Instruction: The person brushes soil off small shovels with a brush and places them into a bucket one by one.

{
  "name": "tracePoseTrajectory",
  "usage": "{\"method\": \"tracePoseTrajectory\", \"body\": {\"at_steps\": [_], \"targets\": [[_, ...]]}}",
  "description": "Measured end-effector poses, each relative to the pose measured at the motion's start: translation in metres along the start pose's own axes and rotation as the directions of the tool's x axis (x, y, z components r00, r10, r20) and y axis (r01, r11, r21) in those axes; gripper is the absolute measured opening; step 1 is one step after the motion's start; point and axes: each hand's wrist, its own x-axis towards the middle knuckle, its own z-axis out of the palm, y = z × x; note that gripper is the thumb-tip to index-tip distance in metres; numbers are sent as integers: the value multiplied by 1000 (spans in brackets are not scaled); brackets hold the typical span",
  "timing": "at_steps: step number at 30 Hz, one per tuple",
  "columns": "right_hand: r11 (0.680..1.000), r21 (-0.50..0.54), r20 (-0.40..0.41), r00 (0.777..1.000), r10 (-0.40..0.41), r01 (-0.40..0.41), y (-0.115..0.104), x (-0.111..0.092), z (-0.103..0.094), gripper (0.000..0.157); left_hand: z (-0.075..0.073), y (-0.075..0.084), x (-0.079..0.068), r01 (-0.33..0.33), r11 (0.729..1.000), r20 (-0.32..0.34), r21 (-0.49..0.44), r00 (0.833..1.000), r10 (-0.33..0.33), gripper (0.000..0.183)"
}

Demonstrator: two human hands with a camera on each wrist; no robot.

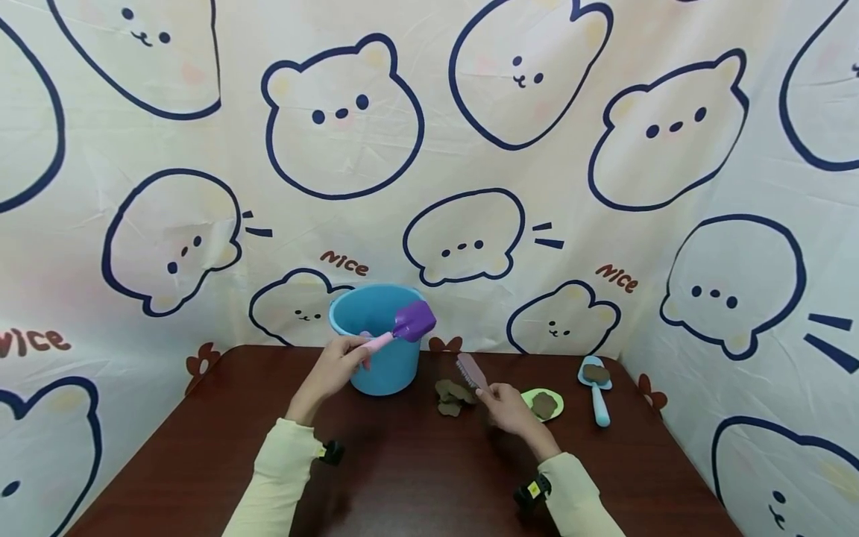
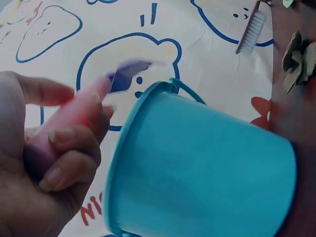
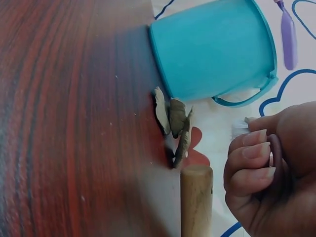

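Left grip [image 1: 335, 365] on shovel [image 1: 414, 321] — scoop [image 1: 600, 407], lump [image 1: 596, 374] inside

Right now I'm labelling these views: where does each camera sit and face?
Head: on the head, facing forward and down at the table; both sleeves, left fingers and right fingers show.
Left wrist: worn there, facing the blue bucket; left fingers grip the shovel.
Right wrist: worn there, facing the table and brown pieces; right fingers hold the brush.
Both wrist views share the blue bucket.
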Motion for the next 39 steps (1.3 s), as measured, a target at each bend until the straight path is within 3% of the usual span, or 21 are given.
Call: {"method": "tracePoseTrajectory", "body": {"at_steps": [5,10,19,24,28,34,39], "targets": [[1000,-7,-6,1000,11,-11,1,0,-5,43,-6,6,14,63,994,-68,85,996,-58,37],[1000,-15,-4,1000,11,-11,2,-1,-8,43,-11,8,27,90,986,-110,138,991,-75,37],[999,-18,-19,999,36,-37,5,-2,-14,41,-11,4,46,165,941,-215,295,971,-103,33],[997,-14,2,997,74,-74,6,-4,-20,41,-7,0,55,141,921,-210,363,975,-67,45],[994,-16,30,994,109,-108,7,-5,-28,40,-3,-1,61,124,889,-185,440,982,-45,51],[994,-28,43,993,106,-105,7,-8,-38,40,1,2,70,112,850,-183,515,983,-19,45],[992,-19,40,991,124,-124,8,-6,-42,39,2,1,77,108,841,-177,530,984,-15,44]]}}
